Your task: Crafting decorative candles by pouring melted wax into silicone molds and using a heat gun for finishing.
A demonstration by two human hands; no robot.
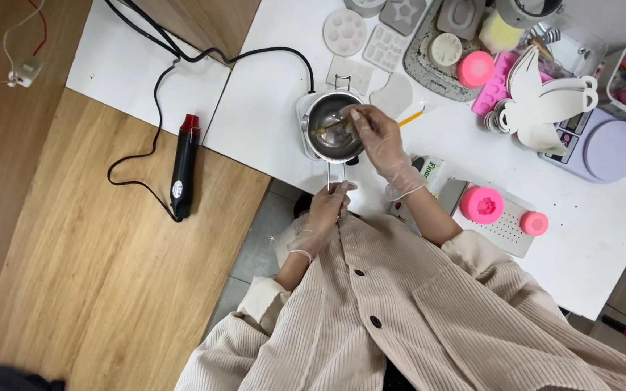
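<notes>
My beige corduroy jacket (429, 318) is filling the foreground. I am closing my gloved left hand (327, 210) around the handle of the small metal pot (333, 127) on the white table (269, 94), while my right hand (378, 141) is pinching a stirring stick (331, 127) inside it.

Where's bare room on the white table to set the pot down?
Bare tabletop lies left of the pot, bordered by the black cable. More lies right of the pink mould, below the scale. The top edge, around the moulds, is crowded.
</notes>
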